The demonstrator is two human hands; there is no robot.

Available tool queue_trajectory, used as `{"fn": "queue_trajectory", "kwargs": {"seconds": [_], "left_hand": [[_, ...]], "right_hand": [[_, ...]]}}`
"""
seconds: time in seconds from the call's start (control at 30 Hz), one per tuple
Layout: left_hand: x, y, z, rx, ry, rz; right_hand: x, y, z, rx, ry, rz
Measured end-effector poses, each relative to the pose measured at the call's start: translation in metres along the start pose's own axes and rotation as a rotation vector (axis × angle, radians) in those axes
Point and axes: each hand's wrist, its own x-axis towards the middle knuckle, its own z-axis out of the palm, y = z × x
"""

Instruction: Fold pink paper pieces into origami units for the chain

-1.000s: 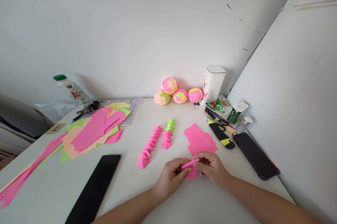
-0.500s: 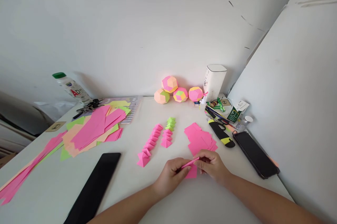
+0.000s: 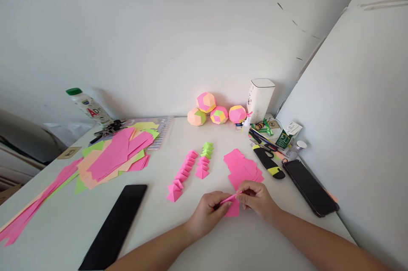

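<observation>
Head view looks forward and down over the nearby desk (image 3: 159, 194); dim left edge unclear

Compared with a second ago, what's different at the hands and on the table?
The folded pink paper now shows a thinner edge between the left hand and right hand. Nothing was taken hold of or let go: both hands' fingers still pinch it. The pink sheets, folded rows and paper balls stayed put.
</observation>
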Motion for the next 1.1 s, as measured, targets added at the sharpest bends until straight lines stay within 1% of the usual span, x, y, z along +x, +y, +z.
{"fn": "queue_trajectory", "kwargs": {"seconds": [0.13, 0.27, 0.5, 0.6, 0.73, 0.8, 0.97, 1.1], "left_hand": [[0.0, 0.0, 0.0, -0.014, 0.0, -0.012], [0.001, 0.002, -0.001, -0.074, 0.003, -0.038], [0.003, 0.004, -0.003, -0.234, -0.054, -0.154], [0.004, 0.005, -0.004, -0.248, -0.072, -0.187], [0.004, 0.006, -0.005, -0.247, -0.091, -0.18], [0.004, 0.006, -0.004, -0.273, -0.077, -0.193], [0.004, 0.001, -0.002, -0.354, -0.012, -0.238], [0.004, -0.001, -0.001, -0.396, 0.021, -0.25]], "right_hand": [[0.0, -0.001, 0.0, 0.013, -0.004, 0.007], [0.0, -0.004, 0.0, 0.024, -0.002, 0.018], [-0.003, -0.007, 0.0, 0.008, 0.008, 0.0], [-0.005, -0.005, 0.002, 0.018, 0.017, -0.001], [-0.006, -0.001, 0.004, -0.062, -0.051, -0.041], [-0.006, 0.001, 0.003, -0.113, -0.074, -0.049], [-0.007, 0.004, 0.002, -0.113, -0.034, -0.017], [-0.007, 0.003, 0.003, -0.118, -0.032, -0.014]]}}
